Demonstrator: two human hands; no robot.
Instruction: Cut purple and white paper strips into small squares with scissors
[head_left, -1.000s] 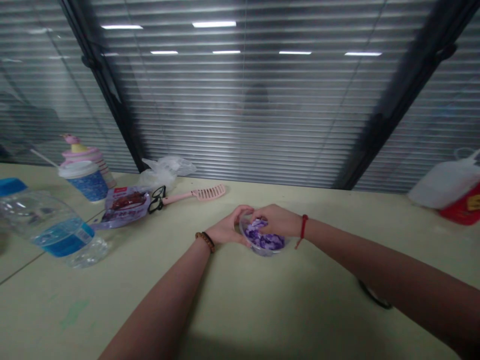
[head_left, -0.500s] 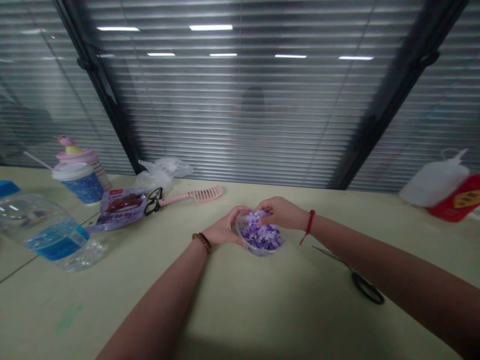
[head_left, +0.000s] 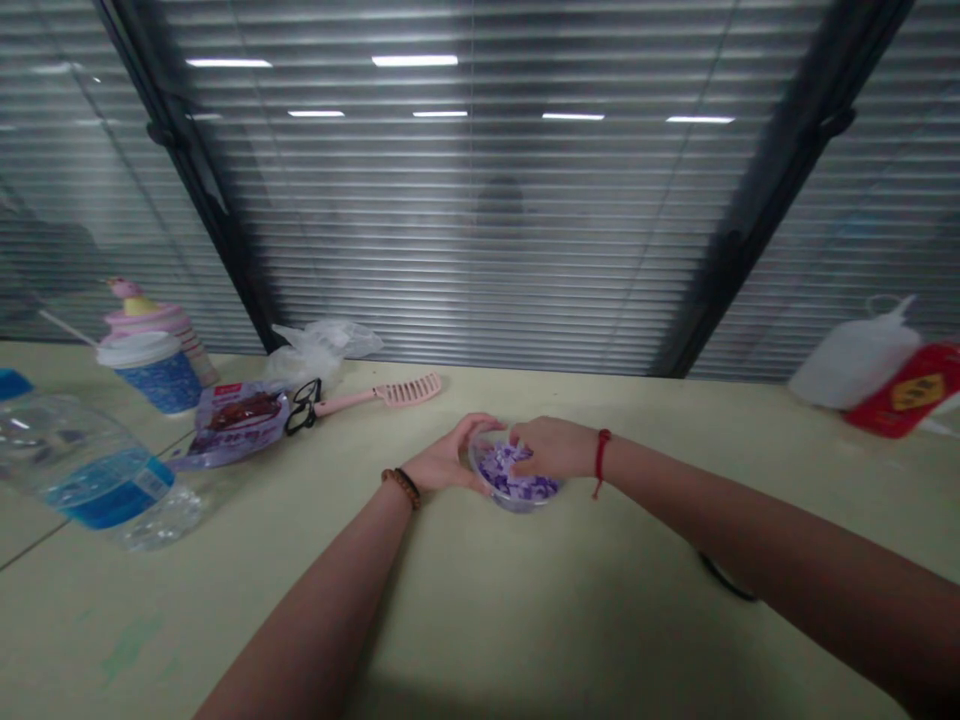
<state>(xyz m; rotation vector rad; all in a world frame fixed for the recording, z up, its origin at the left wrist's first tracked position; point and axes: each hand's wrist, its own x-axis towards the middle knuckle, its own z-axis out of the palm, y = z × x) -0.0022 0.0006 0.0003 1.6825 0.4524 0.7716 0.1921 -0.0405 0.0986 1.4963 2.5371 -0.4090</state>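
Observation:
A small clear bowl (head_left: 517,496) full of purple and white bits (head_left: 499,466) sits on the pale table (head_left: 525,620) at the middle. My left hand (head_left: 450,462) cups the bowl's left side, thumb and fingers around its rim. My right hand (head_left: 551,447) lies over the top of the bowl, fingers curled down into the purple bits. A bead bracelet is on my left wrist, a red string on my right.
At the left lie a plastic water bottle (head_left: 90,470), a blue cup (head_left: 154,370), a snack pouch (head_left: 236,418), black glasses (head_left: 304,405), a pink comb (head_left: 390,393) and a plastic bag (head_left: 322,345). Black scissors (head_left: 724,580) peek from under my right forearm. A white jug (head_left: 855,355) and red pack (head_left: 911,390) stand far right.
My right hand, lifted at the bowl's far rim half a second ago, has come back down onto the purple bits. My forearm now covers most of the scissors. The left hand has stayed.

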